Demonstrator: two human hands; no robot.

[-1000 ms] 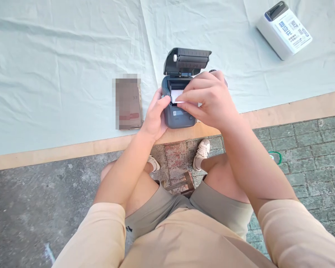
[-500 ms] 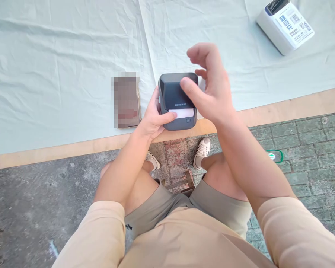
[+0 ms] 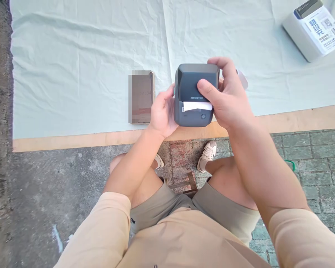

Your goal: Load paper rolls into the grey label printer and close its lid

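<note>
A small dark grey label printer (image 3: 191, 111) stands near the front edge of the cloth-covered table, its lid closed and a white paper strip (image 3: 197, 106) sticking out of its slot. My left hand (image 3: 162, 113) grips the printer's left side. My right hand (image 3: 229, 98) wraps over its right side and top, thumb pressing on the lid just above the paper.
A phone (image 3: 141, 97) lies flat on the pale green cloth (image 3: 72, 67) just left of the printer. A white printer (image 3: 314, 28) stands at the far right corner. The bare wooden table edge (image 3: 296, 121) runs in front. Below are my knees, shoes and paving.
The printer's lid, open a second ago, is now closed. My right hand let go of the paper, rose, then came down onto the lid. The view has shifted left.
</note>
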